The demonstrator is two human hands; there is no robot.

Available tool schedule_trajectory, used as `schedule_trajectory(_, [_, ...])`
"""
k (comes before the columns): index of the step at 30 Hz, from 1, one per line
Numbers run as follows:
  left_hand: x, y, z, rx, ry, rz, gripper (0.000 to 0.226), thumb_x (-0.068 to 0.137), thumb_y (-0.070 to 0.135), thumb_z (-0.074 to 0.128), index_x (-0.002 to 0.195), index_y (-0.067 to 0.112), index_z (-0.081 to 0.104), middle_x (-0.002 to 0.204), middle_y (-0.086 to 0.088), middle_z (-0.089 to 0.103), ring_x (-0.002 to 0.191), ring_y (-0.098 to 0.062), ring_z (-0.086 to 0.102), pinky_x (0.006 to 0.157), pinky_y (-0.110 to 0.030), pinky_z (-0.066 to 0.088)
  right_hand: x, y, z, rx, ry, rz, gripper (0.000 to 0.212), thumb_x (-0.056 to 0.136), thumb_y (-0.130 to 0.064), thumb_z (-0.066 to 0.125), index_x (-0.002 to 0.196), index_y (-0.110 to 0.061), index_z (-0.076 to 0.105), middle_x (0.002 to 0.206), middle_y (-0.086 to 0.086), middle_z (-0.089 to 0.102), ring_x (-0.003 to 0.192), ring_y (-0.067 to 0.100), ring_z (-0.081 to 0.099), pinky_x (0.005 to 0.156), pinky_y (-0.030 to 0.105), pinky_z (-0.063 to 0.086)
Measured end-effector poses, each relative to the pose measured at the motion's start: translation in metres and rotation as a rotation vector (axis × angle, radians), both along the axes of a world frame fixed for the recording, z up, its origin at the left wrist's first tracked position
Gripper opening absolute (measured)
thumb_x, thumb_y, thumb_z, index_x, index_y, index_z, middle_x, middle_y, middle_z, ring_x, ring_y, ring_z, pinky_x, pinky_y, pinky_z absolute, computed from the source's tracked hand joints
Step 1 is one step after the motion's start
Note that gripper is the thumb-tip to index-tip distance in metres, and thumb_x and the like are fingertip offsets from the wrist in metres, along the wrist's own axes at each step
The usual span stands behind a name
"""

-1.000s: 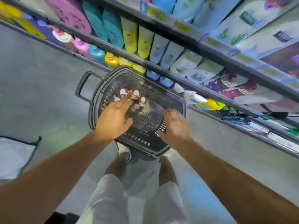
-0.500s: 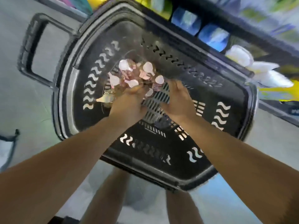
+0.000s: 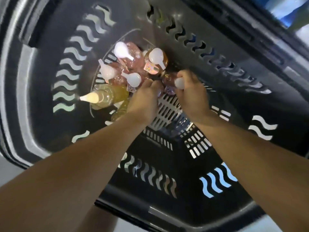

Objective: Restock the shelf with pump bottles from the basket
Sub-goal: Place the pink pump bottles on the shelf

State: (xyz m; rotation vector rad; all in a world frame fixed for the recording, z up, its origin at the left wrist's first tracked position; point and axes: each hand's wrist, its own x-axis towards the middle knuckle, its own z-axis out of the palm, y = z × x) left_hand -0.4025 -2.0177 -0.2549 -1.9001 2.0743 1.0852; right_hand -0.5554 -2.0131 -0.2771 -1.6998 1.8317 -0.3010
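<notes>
A black plastic basket [image 3: 43, 67] fills the view, and both my hands reach deep into it. Several pump bottles with white pump heads stand clustered at its bottom: pink ones [image 3: 133, 54], an amber one [image 3: 163, 60], and a yellow one [image 3: 108, 95] lying on its side. My right hand [image 3: 192, 92] is closed around the white pump head of a pink bottle [image 3: 168, 77]. My left hand [image 3: 143, 99] lies right beside it, fingertips pressed down among the bottles; its grip is hidden.
The basket's slotted floor [image 3: 168, 108] shows bare between my wrists. Past the far rim at the top right is a blurred blue packet [image 3: 282, 12] on the lowest shelf. Grey floor [image 3: 10, 169] shows at the lower left.
The view has dropped much closer into the basket. Both hands have pushed further down to the bottles, and my right hand has closed on a pump head.
</notes>
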Motion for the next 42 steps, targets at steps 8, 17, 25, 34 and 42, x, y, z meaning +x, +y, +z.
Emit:
schedule_trajectory(8, [0.001,0.016,0.052,-0.094,0.074,0.124,0.035,0.089,0.005,0.063,0.122,0.017,0.059,0.117,-0.004,0.061,0.101,-0.023,0.063,0.083,-0.03,0.051,-0.016,0.038,0.061,0.047,-0.004,-0.113,0.028,0.085,-0.007,0.067,0.113,-0.007,0.061,0.111,0.01,0.066,0.105,0.027,0.062,0.089,0.024,0.042])
schedule_trajectory(17, [0.025,0.029,0.244,-0.148,0.153,0.068,0.031,0.094,0.02,0.06,0.122,0.006,0.059,0.109,-0.011,0.062,0.1,-0.027,0.059,0.084,-0.034,0.042,-0.007,0.082,0.247,0.049,-0.074,-0.247,0.02,0.098,-0.029,0.053,0.105,-0.011,0.06,0.099,0.006,0.065,0.087,0.027,0.061,0.069,0.033,0.044])
schedule_trajectory(25, [0.05,0.042,0.437,0.001,0.487,0.334,0.043,0.075,0.006,0.081,0.114,0.014,0.065,0.098,0.003,0.067,0.09,-0.016,0.064,0.081,-0.03,0.054,-0.01,0.119,0.446,0.038,-0.399,-0.523,0.033,0.078,-0.023,0.069,0.101,-0.042,0.055,0.103,0.001,0.071,0.096,0.022,0.067,0.082,0.05,0.054])
schedule_trajectory(34, [0.052,0.1,0.617,-0.179,0.606,0.197,0.026,0.072,0.014,0.085,0.085,0.025,0.066,0.082,0.002,0.067,0.069,-0.008,0.061,0.068,-0.027,0.055,-0.024,0.168,0.625,-0.156,-0.529,-0.437,0.024,0.078,-0.017,0.073,0.091,-0.034,0.063,0.088,-0.008,0.067,0.086,0.016,0.064,0.08,0.044,0.056])
schedule_trajectory(42, [0.024,0.151,0.725,-0.398,0.639,0.134,0.05,0.062,0.029,0.091,0.069,0.02,0.042,0.062,0.001,0.049,0.058,-0.015,0.041,0.055,-0.031,0.033,-0.046,0.22,0.75,-0.428,-0.618,-0.457,0.021,0.087,-0.005,0.067,0.103,-0.018,0.062,0.089,-0.005,0.064,0.069,-0.008,0.057,0.064,0.008,0.044])
